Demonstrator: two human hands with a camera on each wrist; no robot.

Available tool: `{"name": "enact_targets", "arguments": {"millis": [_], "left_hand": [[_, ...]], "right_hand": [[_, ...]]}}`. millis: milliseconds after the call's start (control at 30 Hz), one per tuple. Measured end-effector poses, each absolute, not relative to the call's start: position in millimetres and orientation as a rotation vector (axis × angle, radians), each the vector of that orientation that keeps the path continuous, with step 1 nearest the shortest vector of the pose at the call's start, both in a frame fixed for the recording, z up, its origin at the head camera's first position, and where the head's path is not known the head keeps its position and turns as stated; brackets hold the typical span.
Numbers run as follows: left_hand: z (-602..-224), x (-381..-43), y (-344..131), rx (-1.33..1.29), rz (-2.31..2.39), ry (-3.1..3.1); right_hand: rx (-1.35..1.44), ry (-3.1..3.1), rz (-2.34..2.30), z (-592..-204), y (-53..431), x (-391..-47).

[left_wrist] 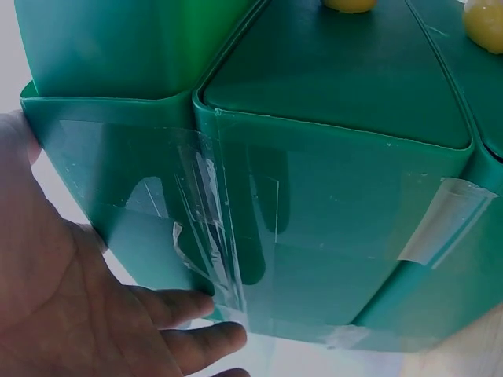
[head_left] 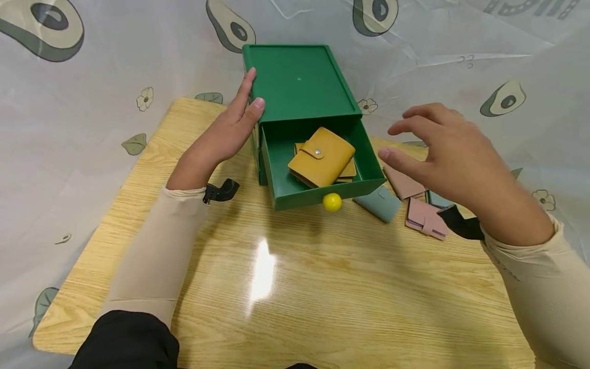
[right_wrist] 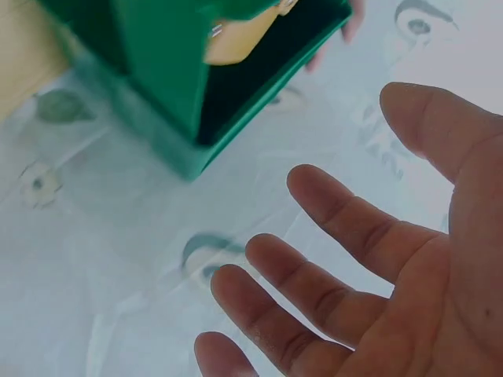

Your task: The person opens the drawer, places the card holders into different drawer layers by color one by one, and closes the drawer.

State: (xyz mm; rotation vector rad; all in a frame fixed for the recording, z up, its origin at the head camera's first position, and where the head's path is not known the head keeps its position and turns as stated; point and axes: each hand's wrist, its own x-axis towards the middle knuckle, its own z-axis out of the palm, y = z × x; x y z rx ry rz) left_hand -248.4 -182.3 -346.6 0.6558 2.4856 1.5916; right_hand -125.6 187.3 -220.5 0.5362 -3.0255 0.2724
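Observation:
A green drawer box (head_left: 299, 77) stands at the back of the table with its top drawer (head_left: 304, 197) pulled out. Inside the drawer lies a yellow wallet (head_left: 324, 159) with a snap strap, on top of other yellow pieces. A yellow ball knob (head_left: 332, 202) sits on the drawer's front. My left hand (head_left: 226, 130) rests against the box's left side, fingers straight. In the left wrist view, clear tape (left_wrist: 212, 220) runs over the box's side. To the right of the drawer, my right hand (head_left: 442, 148) hovers with loosely bent fingers and holds nothing.
Right of the box, below my right hand, lie a blue-green wallet (head_left: 380, 203), a pink wallet (head_left: 426, 219), another pink wallet (head_left: 401, 182) and a partly hidden teal one (head_left: 438, 200). The wooden table (head_left: 295, 297) meets an avocado-print sheet (head_left: 161, 46) behind.

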Motion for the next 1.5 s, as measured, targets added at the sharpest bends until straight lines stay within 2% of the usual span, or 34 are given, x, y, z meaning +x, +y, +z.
{"name": "enact_targets", "arguments": {"millis": [333, 733, 1100, 1300, 1500], "left_hand": [[-346, -246, -185, 0.628, 1.596, 2.499], [-347, -243, -188, 0.618, 1.633, 2.498], [-345, -244, -178, 0.633, 1.647, 2.472], [-345, -245, -172, 0.642, 1.661, 2.468], [-348, -247, -166, 0.648, 1.656, 2.468]], "right_hand": [[0.447, -3.064, 0.286, -233, 225, -114], [0.425, -3.219, 0.337, -269, 232, -115], [0.447, -3.358, 0.591, -307, 231, -114], [0.553, -3.434, 0.894, -318, 225, -109], [0.631, -3.436, 1.609, -330, 215, -108]]}}
